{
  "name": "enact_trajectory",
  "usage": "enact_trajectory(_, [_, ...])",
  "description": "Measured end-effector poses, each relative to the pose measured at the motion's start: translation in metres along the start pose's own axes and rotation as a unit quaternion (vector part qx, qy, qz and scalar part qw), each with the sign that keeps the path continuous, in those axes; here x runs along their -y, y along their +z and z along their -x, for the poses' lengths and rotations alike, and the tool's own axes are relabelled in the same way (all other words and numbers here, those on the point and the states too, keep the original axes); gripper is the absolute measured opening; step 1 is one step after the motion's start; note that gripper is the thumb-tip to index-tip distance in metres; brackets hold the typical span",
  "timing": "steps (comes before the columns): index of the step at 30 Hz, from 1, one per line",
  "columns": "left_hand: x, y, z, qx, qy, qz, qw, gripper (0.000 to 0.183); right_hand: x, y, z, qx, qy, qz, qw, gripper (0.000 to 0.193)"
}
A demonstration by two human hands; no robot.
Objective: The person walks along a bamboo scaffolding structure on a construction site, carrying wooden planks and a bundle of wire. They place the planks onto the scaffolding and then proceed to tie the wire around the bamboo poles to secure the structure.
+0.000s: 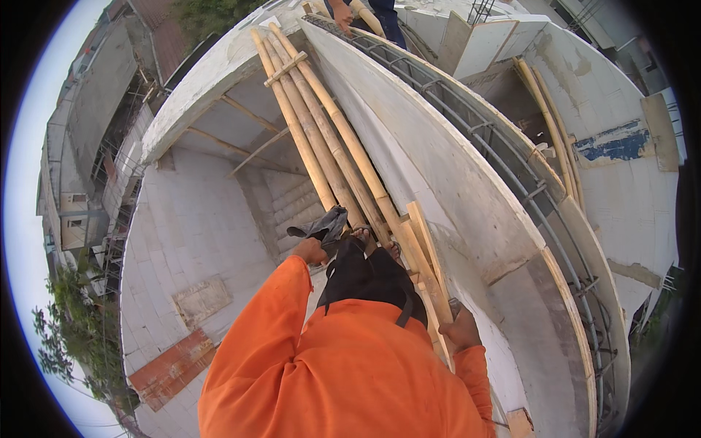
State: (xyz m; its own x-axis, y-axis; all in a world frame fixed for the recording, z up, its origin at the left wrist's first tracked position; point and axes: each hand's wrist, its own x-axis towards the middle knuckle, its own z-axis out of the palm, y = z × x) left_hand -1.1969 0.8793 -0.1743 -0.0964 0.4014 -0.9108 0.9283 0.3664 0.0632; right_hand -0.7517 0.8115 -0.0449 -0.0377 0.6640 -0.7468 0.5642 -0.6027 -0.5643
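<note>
My left hand (312, 252) is closed on a crumpled dark grey bag (330, 225), held just left of my feet. My right hand (461, 332) is closed beside upright wooden boards (427, 252). A small dark metallic end shows above that fist; the rest of what it grips is hidden. Under my feet (363, 235), several bamboo poles (321, 120) lie side by side as a narrow walkway. A short crosspiece (286, 68) spans them near the far end.
Left of the poles, a deep space drops between pale block walls (197, 241). Along the right, a steel rebar cage (504, 150) runs between curved formwork panels (438, 139). Another person's hand (342, 16) is at the far end of the cage. An orange-brown board (171, 369) lies lower left.
</note>
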Motion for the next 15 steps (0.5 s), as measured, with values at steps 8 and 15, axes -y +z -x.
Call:
enact_trajectory(8, [-0.017, -0.010, -0.074, 0.048, 0.008, -0.045, 0.998, 0.048, -0.035, 0.049, -0.006, 0.034, 0.045, -0.066, 0.996, 0.050])
enact_trajectory(15, [-0.039, -0.004, -0.149, 0.053, 0.011, -0.068, 0.996, 0.042, 0.011, 0.064, -0.032, 0.098, 0.137, -0.044, 0.985, 0.053])
